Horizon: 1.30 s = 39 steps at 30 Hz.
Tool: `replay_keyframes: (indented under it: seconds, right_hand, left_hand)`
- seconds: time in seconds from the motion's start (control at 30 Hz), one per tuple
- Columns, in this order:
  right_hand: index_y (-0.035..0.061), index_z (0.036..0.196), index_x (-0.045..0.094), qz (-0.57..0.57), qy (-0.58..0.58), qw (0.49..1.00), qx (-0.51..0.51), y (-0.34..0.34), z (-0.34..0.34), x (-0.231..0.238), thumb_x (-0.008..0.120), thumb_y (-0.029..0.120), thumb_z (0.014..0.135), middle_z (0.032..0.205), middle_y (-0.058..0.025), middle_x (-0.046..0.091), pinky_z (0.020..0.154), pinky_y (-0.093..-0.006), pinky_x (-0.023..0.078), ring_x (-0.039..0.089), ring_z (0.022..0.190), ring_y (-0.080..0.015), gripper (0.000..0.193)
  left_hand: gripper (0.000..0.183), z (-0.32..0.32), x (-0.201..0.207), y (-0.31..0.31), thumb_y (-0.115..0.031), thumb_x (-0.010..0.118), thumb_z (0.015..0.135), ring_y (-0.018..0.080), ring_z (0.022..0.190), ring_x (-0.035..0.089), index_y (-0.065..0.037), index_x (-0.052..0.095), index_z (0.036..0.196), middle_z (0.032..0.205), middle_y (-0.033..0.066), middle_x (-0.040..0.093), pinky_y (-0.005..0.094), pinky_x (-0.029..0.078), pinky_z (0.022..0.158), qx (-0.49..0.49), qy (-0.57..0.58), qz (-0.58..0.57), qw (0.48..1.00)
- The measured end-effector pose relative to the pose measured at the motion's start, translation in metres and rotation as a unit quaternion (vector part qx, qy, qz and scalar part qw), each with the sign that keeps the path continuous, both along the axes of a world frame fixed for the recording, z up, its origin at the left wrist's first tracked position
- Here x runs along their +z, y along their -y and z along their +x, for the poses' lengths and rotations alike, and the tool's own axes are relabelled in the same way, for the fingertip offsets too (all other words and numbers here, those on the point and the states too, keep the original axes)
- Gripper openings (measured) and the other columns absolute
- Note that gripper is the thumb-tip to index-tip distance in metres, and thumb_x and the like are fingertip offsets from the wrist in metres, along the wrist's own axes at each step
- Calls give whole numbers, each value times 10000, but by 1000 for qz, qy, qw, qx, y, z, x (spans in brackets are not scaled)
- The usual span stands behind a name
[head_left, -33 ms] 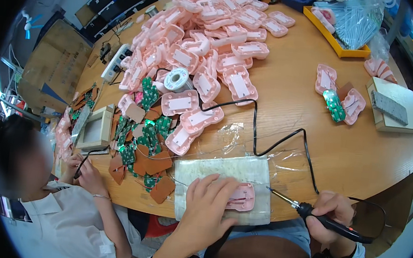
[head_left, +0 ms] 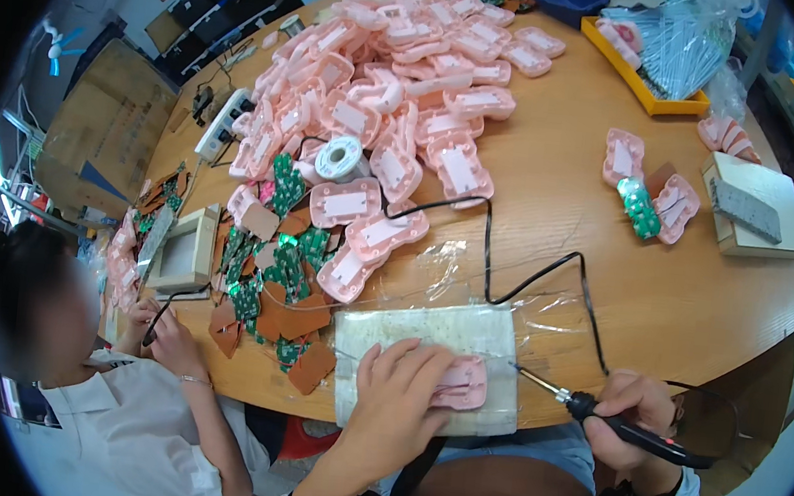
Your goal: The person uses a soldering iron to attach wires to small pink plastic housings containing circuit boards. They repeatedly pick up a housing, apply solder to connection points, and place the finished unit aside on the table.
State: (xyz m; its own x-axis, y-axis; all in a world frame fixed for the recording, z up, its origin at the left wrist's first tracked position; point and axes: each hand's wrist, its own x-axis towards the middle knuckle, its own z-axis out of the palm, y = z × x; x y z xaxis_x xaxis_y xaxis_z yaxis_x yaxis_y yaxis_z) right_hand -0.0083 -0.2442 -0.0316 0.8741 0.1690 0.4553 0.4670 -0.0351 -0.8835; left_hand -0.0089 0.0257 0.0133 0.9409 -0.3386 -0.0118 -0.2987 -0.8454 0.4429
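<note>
On a pale, stained work board [head_left: 399, 325] lies a pink plastic shell [head_left: 468, 385] with thin wires in it. My left hand [head_left: 402, 392] covers its left part, fingers bent over it and thumb at its near edge, holding it on the board. A black soldering iron [head_left: 632, 433] is gripped in my right hand [head_left: 631, 419]. Its metal tip points left, above the board's right edge, apart from the shell. What lies under my left palm is hidden.
A large heap of pink shells [head_left: 385, 75] fills the far table. Green circuit boards [head_left: 285, 271] and brown pieces [head_left: 295, 313] lie left, near a solder spool [head_left: 341, 158]. The iron's black cord [head_left: 537, 283] crosses the table. A co-worker [head_left: 142, 415] sits left. A yellow tray [head_left: 638, 75] stands far right.
</note>
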Motion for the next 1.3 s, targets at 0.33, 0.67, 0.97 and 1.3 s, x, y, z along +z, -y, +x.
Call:
replay_keyframes:
  seconds: [0.33, 0.67, 0.97, 1.3]
  right_hand:
    - [48, 773, 572, -27, 8, 1000, 7, 5, 0, 1, 749, 34, 687, 598, -81, 562, 428, -296, 373, 528, 467, -198, 197]
    - [35, 897, 534, 46, -36, 997, -55, 8, -9, -10, 682, 20, 780, 719, -62, 554, 522, -245, 361, 485, 574, -109, 189]
    - [67, 981, 549, 80, -32, 987, -138, -18, 4, -20, 674, 5, 815, 757, -17, 557, 528, -231, 420, 513, 594, -63, 216]
    - [70, 993, 529, 38, 39, 982, -182, -44, 8, -19, 641, -11, 850, 793, -5, 529, 570, -220, 405, 478, 641, -55, 199]
  left_hand:
    - [684, 111, 26, 0, -121, 778, 720, 250, 1130, 565, 15, 462, 1311, 1201, 157, 589, 365, 431, 996, 78, -19, -236, 968]
    - [571, 148, 28, 60, -125, 677, 868, 251, 1077, 589, 4, 406, 1353, 1245, 180, 555, 356, 485, 916, 11, 65, -314, 947]
    - [626, 70, -11, -18, -26, 645, 845, 191, 856, 616, 11, 352, 1397, 1073, 156, 592, 278, 487, 768, 144, 244, -269, 921]
    - [881, 65, 109, -6, 15, 623, 848, 86, 697, 544, -46, 59, 1522, 868, 85, 632, 234, 452, 632, 126, 175, -405, 889]
